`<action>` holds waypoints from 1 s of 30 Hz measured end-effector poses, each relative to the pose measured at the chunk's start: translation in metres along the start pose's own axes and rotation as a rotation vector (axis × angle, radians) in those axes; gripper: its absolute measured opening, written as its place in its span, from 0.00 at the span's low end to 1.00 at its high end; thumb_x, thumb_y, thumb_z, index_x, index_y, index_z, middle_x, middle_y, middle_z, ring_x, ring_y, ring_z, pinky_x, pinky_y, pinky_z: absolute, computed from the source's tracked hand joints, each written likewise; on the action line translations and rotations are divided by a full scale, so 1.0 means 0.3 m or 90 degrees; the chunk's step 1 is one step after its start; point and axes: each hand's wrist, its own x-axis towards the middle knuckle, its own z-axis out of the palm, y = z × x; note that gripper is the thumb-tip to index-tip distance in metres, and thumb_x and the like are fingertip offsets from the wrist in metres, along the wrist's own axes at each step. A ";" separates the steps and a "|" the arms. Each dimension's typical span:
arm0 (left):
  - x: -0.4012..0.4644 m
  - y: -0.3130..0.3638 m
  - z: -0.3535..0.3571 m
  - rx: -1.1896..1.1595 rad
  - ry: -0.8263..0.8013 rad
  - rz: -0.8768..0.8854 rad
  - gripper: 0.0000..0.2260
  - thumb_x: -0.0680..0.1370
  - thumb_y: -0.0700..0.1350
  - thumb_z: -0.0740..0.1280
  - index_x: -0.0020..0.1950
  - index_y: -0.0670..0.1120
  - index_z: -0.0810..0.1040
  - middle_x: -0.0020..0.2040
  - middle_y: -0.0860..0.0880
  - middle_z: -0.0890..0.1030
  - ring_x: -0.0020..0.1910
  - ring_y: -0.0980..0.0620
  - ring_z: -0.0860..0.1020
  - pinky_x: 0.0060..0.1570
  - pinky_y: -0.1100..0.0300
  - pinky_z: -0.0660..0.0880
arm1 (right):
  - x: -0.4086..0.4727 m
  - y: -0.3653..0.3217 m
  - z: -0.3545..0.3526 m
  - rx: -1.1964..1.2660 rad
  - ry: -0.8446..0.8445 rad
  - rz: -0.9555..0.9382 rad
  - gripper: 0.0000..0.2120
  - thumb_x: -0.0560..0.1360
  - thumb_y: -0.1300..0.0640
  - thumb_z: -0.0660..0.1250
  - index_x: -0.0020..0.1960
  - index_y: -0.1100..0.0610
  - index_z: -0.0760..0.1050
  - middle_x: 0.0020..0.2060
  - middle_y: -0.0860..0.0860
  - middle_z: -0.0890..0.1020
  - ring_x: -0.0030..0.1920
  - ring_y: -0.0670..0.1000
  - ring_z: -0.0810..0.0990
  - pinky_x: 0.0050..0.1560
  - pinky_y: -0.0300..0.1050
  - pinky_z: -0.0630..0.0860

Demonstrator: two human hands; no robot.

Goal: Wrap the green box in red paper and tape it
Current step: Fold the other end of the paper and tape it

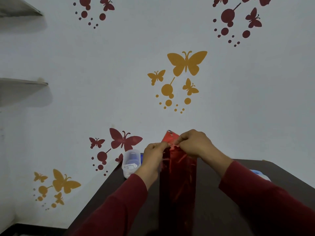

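Hands meet at the far end of a long, upright-standing package covered in shiny red wrapping paper (178,181), seen from above by a head-worn camera. The left hand (154,151) has its fingers curled, pinching the paper's edge at the top of the package. The right hand (192,143) also curls its fingers and pinches a red flap (170,137) that sticks up in a point, probably to fold it down flat over the end. Both arms wear dark red sleeves (122,201).

The green box itself cannot be seen; judging by the shape, it is inside the red paper, fully covered along its visible sides. The package rests on a dark brown table (221,193), held on end, likely so the open end faces the hands for folding. No tape is clearly visible at the fold.

Left of the package, touching nothing, stands a translucent white plastic container (131,163) with something blue inside. A pale blue object (260,174) lies partly hidden at the table's right edge. Behind is a white wall (102,74) with red and yellow butterfly stickers.
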 end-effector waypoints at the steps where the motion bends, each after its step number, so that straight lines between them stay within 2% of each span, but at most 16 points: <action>1: -0.004 -0.002 0.000 0.030 0.009 0.007 0.09 0.78 0.45 0.71 0.54 0.41 0.81 0.41 0.48 0.82 0.34 0.55 0.81 0.24 0.68 0.69 | -0.021 0.002 -0.005 0.017 -0.018 0.002 0.15 0.75 0.62 0.63 0.49 0.47 0.86 0.45 0.47 0.84 0.37 0.48 0.79 0.35 0.40 0.75; 3: -0.008 -0.004 0.000 0.072 0.005 0.009 0.10 0.80 0.48 0.69 0.52 0.42 0.82 0.43 0.47 0.85 0.43 0.47 0.85 0.33 0.64 0.72 | -0.052 0.006 -0.017 0.042 -0.052 -0.001 0.18 0.75 0.65 0.60 0.54 0.51 0.86 0.48 0.49 0.84 0.41 0.48 0.80 0.35 0.38 0.75; 4: -0.021 0.006 0.002 0.072 -0.012 -0.009 0.10 0.81 0.48 0.67 0.51 0.42 0.83 0.45 0.46 0.86 0.45 0.45 0.85 0.37 0.61 0.74 | -0.066 0.012 -0.022 0.053 -0.063 -0.010 0.18 0.75 0.64 0.61 0.55 0.52 0.85 0.51 0.49 0.84 0.45 0.49 0.81 0.40 0.40 0.78; 6: -0.045 0.031 0.004 0.034 -0.063 -0.059 0.11 0.83 0.46 0.64 0.50 0.41 0.83 0.45 0.44 0.86 0.39 0.46 0.84 0.35 0.60 0.76 | -0.096 0.028 -0.025 0.077 -0.077 -0.041 0.14 0.74 0.59 0.67 0.56 0.50 0.85 0.52 0.48 0.85 0.52 0.48 0.82 0.52 0.43 0.80; 7: -0.053 0.044 0.004 0.031 -0.082 -0.072 0.11 0.83 0.45 0.63 0.49 0.41 0.83 0.43 0.44 0.86 0.37 0.47 0.83 0.33 0.60 0.77 | -0.114 0.042 -0.020 0.095 -0.085 -0.070 0.12 0.74 0.55 0.70 0.57 0.48 0.83 0.52 0.45 0.85 0.53 0.46 0.81 0.52 0.41 0.79; 9: -0.071 0.069 -0.011 0.065 -0.069 -0.051 0.08 0.81 0.42 0.65 0.48 0.41 0.83 0.38 0.48 0.86 0.35 0.48 0.82 0.33 0.60 0.76 | -0.141 0.077 0.023 0.096 -0.068 -0.146 0.18 0.71 0.48 0.76 0.60 0.43 0.80 0.52 0.40 0.83 0.52 0.40 0.80 0.48 0.33 0.74; 11: -0.073 0.080 -0.041 0.153 0.003 0.063 0.03 0.77 0.42 0.69 0.48 0.44 0.82 0.35 0.54 0.84 0.37 0.51 0.83 0.36 0.59 0.74 | -0.151 0.117 0.077 0.103 0.029 -0.201 0.20 0.71 0.49 0.77 0.61 0.44 0.79 0.51 0.39 0.82 0.51 0.38 0.79 0.47 0.28 0.72; 13: -0.075 0.089 -0.084 0.300 0.017 0.225 0.12 0.73 0.42 0.74 0.55 0.50 0.79 0.47 0.54 0.82 0.47 0.53 0.81 0.42 0.62 0.74 | -0.150 0.150 0.112 0.147 0.114 -0.226 0.16 0.72 0.55 0.76 0.58 0.45 0.80 0.49 0.39 0.82 0.51 0.35 0.79 0.49 0.26 0.71; 16: -0.036 0.116 -0.131 0.518 -0.109 0.365 0.30 0.69 0.48 0.79 0.68 0.61 0.73 0.62 0.56 0.73 0.60 0.54 0.73 0.57 0.58 0.74 | -0.137 0.185 0.111 0.270 0.087 -0.173 0.19 0.72 0.61 0.75 0.60 0.47 0.81 0.53 0.38 0.83 0.56 0.35 0.80 0.54 0.27 0.73; 18: -0.002 0.141 -0.128 0.617 -0.186 0.399 0.30 0.69 0.54 0.80 0.68 0.64 0.75 0.62 0.57 0.75 0.63 0.52 0.71 0.61 0.54 0.73 | -0.124 0.201 0.095 0.320 0.042 -0.135 0.27 0.70 0.66 0.75 0.66 0.48 0.79 0.58 0.41 0.83 0.60 0.41 0.81 0.51 0.28 0.76; 20: 0.010 0.181 -0.103 0.655 -0.241 0.423 0.19 0.71 0.54 0.80 0.60 0.61 0.82 0.54 0.59 0.82 0.57 0.55 0.77 0.54 0.61 0.72 | -0.115 0.211 0.075 0.360 -0.002 -0.113 0.33 0.68 0.70 0.73 0.69 0.48 0.75 0.60 0.41 0.84 0.61 0.44 0.81 0.47 0.28 0.77; 22: 0.007 0.231 -0.076 0.623 -0.285 0.419 0.09 0.73 0.52 0.79 0.52 0.55 0.87 0.45 0.56 0.86 0.47 0.59 0.82 0.47 0.65 0.75 | -0.109 0.209 0.051 0.356 -0.035 -0.104 0.36 0.68 0.70 0.73 0.72 0.47 0.73 0.60 0.41 0.84 0.61 0.45 0.81 0.50 0.30 0.77; 24: 0.007 0.278 -0.061 0.595 -0.301 0.403 0.07 0.74 0.51 0.78 0.49 0.51 0.89 0.42 0.55 0.87 0.43 0.58 0.84 0.46 0.64 0.79 | -0.107 0.207 0.036 0.339 -0.053 -0.102 0.40 0.63 0.63 0.74 0.73 0.44 0.72 0.61 0.41 0.84 0.62 0.47 0.81 0.63 0.44 0.78; 26: 0.011 0.307 -0.055 0.593 -0.292 0.397 0.07 0.74 0.50 0.79 0.48 0.49 0.89 0.41 0.54 0.88 0.43 0.58 0.85 0.48 0.64 0.80 | -0.102 0.212 0.033 0.330 -0.071 -0.113 0.42 0.59 0.58 0.73 0.73 0.42 0.71 0.62 0.42 0.84 0.63 0.49 0.81 0.69 0.57 0.75; 28: 0.012 0.316 -0.052 0.562 -0.255 0.398 0.06 0.73 0.50 0.79 0.46 0.49 0.89 0.41 0.54 0.87 0.43 0.58 0.84 0.48 0.64 0.79 | -0.102 0.213 0.030 0.324 -0.084 -0.121 0.42 0.61 0.60 0.73 0.74 0.42 0.69 0.63 0.41 0.83 0.63 0.48 0.81 0.70 0.56 0.74; 30: 0.008 0.316 -0.042 0.490 -0.170 0.424 0.07 0.74 0.51 0.78 0.46 0.49 0.88 0.41 0.54 0.87 0.41 0.60 0.83 0.47 0.64 0.78 | -0.103 0.215 0.027 0.322 -0.093 -0.128 0.41 0.68 0.65 0.72 0.76 0.43 0.66 0.65 0.39 0.81 0.64 0.43 0.80 0.69 0.46 0.74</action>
